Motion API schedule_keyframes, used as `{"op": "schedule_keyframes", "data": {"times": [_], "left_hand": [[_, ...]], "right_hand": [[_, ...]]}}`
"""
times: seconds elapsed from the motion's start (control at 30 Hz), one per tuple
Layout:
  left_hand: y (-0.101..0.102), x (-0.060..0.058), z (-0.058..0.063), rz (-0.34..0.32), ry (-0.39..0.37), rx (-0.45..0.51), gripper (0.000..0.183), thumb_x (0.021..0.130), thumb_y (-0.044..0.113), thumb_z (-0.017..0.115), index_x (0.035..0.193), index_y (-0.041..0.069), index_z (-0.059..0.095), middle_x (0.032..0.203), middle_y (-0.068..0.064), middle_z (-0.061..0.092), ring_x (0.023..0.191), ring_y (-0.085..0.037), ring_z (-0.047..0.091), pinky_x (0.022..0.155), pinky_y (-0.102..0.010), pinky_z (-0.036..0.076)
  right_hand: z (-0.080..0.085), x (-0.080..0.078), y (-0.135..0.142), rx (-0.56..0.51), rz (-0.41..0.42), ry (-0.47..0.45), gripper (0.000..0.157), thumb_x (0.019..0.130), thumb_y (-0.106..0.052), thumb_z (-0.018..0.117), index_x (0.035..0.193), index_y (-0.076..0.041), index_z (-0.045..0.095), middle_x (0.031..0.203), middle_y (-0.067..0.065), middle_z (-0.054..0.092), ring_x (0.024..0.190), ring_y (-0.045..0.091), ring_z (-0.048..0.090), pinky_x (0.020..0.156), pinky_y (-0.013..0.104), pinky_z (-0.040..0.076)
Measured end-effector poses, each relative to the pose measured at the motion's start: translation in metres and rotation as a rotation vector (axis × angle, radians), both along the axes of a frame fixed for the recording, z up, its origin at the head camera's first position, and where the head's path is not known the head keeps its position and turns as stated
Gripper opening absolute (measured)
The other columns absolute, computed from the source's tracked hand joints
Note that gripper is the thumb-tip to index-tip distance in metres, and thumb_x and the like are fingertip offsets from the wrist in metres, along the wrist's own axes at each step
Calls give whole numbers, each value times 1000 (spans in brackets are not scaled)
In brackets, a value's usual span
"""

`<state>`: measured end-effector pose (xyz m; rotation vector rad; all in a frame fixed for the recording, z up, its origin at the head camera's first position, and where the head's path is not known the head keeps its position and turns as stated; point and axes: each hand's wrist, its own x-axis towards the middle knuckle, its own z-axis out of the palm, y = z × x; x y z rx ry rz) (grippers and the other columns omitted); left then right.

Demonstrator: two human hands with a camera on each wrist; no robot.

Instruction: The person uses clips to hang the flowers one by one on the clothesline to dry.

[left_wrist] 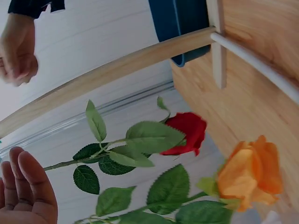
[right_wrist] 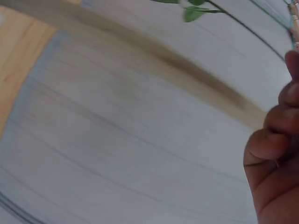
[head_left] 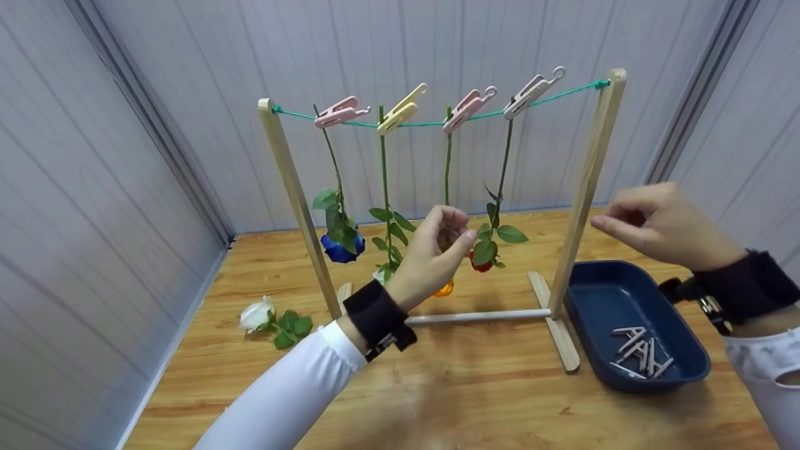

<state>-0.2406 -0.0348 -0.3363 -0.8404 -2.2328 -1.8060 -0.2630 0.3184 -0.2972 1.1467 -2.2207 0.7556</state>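
Observation:
My left hand (head_left: 431,253), fingers loosely bent and holding nothing, is in front of the hanging flowers. Near it hang a red rose (left_wrist: 189,133) and an orange rose (left_wrist: 247,177), heads down. My right hand (head_left: 656,225) is raised beside the rack's right post (head_left: 590,175), fingers curled loosely, with nothing seen in it. A green cord (head_left: 565,95) carries a pink clothespin (head_left: 337,113), a yellow clothespin (head_left: 398,117), a second pink clothespin (head_left: 465,111) and a pale clothespin (head_left: 528,97), each pinching a stem. A blue rose (head_left: 344,248) hangs leftmost; the flower beside it is mostly hidden.
A white rose (head_left: 255,315) lies on the wooden table (head_left: 475,400), left of the rack. To the right, a dark blue basin (head_left: 597,300) holds several loose clothespins (head_left: 644,353). A white bar (head_left: 481,317) runs low between the posts. Panelled walls (head_left: 500,37) stand behind and at both sides.

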Motion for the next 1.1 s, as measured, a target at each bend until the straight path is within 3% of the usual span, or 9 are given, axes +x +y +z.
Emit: {"op": "schedule_keyframes", "data": {"times": [0.17, 0.33, 0.43, 0.57, 0.87, 1.1], "left_hand": [[-14, 4, -17, -13, -49, -34, 16, 111, 10, 60, 123, 0, 58, 105, -5, 60, 89, -13, 53, 78, -25, 44], [-22, 8, -29, -36, -104, -65, 14, 111, 12, 61, 120, 2, 59, 108, -7, 62, 92, -14, 56, 80, -24, 46], [-26, 11, -35, -47, -130, -107, 15, 111, 15, 61, 120, 3, 60, 109, -6, 62, 94, -14, 57, 79, -24, 48], [-30, 15, -45, -68, -156, -152, 16, 111, 15, 61, 120, 2, 60, 109, -7, 62, 96, -14, 58, 81, -25, 50], [-36, 16, -69, -95, -182, -230, 17, 110, 16, 63, 119, 0, 62, 109, -8, 66, 97, -12, 61, 86, -29, 51], [-36, 22, -83, -140, -245, -286, 18, 110, 18, 64, 122, 3, 63, 106, -2, 64, 95, -12, 59, 82, -24, 49]], "right_hand": [[-37, -5, 26, 117, -61, -245, 33, 87, 6, 83, 76, -23, 75, 66, -16, 59, 54, -4, 44, 49, 17, 38], [-71, -13, 45, 270, -144, -537, 20, 93, -5, 83, 80, -18, 76, 71, -12, 65, 60, -3, 52, 56, 21, 46], [-88, -20, 52, 375, -189, -657, 13, 93, -8, 83, 82, -13, 77, 74, -9, 68, 63, -1, 54, 59, 23, 47], [-111, -27, 56, 504, -244, -726, 10, 90, -11, 83, 82, -9, 77, 76, -5, 70, 66, 6, 56, 60, 26, 49], [-145, -33, 56, 670, -348, -730, 16, 77, -9, 87, 87, -1, 78, 81, 5, 75, 74, 20, 68, 68, 42, 61], [-168, -35, 48, 712, -386, -725, 19, 73, -2, 84, 81, -3, 67, 72, 5, 66, 61, 19, 60, 57, 36, 52]]}}
